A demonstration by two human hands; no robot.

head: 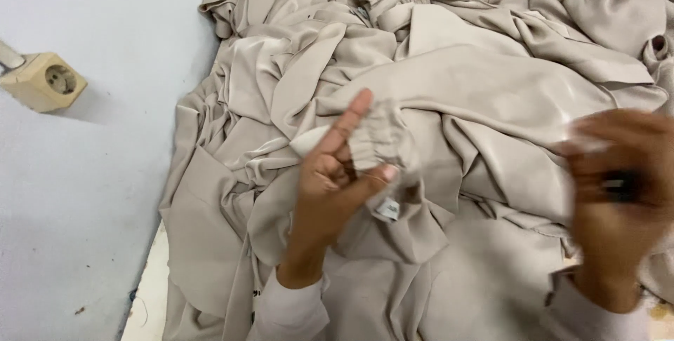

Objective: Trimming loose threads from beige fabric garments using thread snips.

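A large heap of beige fabric garments (449,81) fills the middle and right of the view. My left hand (335,179) pinches a gathered, elastic cuff (379,146) of one garment between thumb and fingers, index finger pointing up. A small white label (387,208) hangs just below the thumb. My right hand (618,186) is blurred by motion at the right edge. It seems closed around a small dark object (620,186), which I cannot make out. Both wrists wear light sleeves.
A pale blue wall (84,194) runs along the left, with a cream wall socket (46,81) mounted on it. A strip of white floor (149,292) shows between the wall and the fabric pile.
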